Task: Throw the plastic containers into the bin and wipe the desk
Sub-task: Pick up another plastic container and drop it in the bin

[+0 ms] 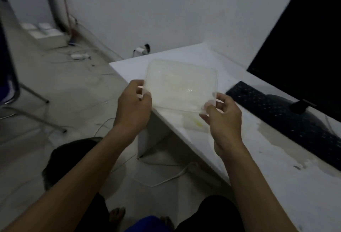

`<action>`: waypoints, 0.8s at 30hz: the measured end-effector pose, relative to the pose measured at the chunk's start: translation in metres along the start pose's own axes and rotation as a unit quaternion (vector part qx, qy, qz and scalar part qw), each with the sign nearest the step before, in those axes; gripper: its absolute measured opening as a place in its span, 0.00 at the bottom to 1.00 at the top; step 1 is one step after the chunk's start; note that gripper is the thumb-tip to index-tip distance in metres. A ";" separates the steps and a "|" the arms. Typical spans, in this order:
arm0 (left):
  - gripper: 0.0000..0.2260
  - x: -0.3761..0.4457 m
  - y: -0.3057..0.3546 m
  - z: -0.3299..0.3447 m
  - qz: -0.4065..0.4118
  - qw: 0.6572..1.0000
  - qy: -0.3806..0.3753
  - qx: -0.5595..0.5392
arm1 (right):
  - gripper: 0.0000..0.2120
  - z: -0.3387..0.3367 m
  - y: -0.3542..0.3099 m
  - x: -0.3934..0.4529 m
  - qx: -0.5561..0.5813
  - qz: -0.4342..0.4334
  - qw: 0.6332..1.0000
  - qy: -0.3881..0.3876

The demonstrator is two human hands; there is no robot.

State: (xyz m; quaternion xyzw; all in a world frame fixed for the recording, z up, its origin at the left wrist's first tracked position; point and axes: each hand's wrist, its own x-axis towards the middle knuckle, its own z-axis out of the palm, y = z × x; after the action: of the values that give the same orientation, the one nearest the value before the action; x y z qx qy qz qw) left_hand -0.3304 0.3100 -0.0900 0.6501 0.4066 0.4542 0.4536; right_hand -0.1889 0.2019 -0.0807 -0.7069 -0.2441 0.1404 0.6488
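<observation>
I hold a clear rectangular plastic container (180, 86) up over the near-left corner of the white desk (267, 158). My left hand (133, 106) grips its left edge and my right hand (222, 115) pinches its lower right corner. A second clear plastic piece with a yellow smear (193, 123) lies on the desk just below it, partly hidden by my right hand. Stains and wet patches (287, 145) mark the desk surface. No bin can be made out clearly; a dark round shape (60, 159) sits on the floor under my left forearm.
A black keyboard (287, 119) and a dark monitor (302, 47) stand on the desk at right. Cables (166, 178) run over the floor. A chair frame (27, 102) is at left, white boxes (44, 32) at the far wall. My bare feet (118, 215) show below.
</observation>
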 end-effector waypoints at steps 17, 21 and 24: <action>0.08 0.031 -0.188 -0.190 -0.165 0.962 0.217 0.001 | 0.14 0.257 0.071 -0.059 -0.089 -0.016 0.964 -0.249; 0.08 0.023 -0.246 -0.201 -0.238 0.943 0.233 0.000 | 0.12 0.294 0.122 -0.066 -0.118 0.034 0.950 -0.288; 0.07 0.020 -0.285 -0.202 -0.282 0.931 0.232 0.003 | 0.12 0.317 0.164 -0.066 -0.146 0.073 0.938 -0.307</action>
State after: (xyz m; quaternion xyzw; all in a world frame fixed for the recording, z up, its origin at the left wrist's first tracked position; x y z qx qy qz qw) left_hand -0.5521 0.4467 -0.3234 0.3865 0.6684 0.4448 0.4538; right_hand -0.3812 0.4296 -0.2877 -0.7320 -0.3970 0.3602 0.4205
